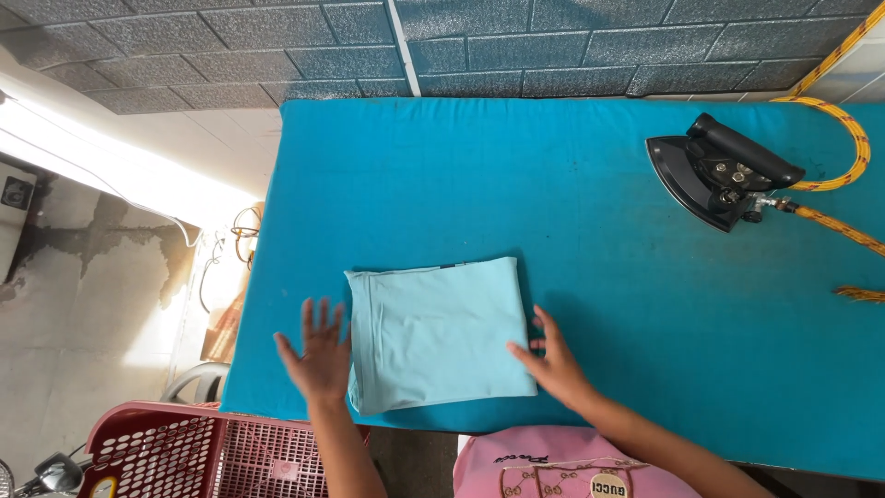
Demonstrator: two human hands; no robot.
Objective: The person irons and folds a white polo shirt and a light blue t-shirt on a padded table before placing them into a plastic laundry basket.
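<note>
Pale-blue folded cloth (441,332) between left hand (318,355) and right hand (553,361); fingers spread, empty.

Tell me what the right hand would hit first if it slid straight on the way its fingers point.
The right hand points up-left, fingertips at the edge of the folded light-blue cloth. It would likely meet that cloth first.

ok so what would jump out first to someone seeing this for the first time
A pale blue folded cloth lies near the front edge of a bright turquoise padded table. The left hand is open at the cloth's left edge and the right hand at its right edge. A black iron rests at the table's far right, trailing a yellow braided cord, and a red plastic basket sits below the front left corner.
</note>
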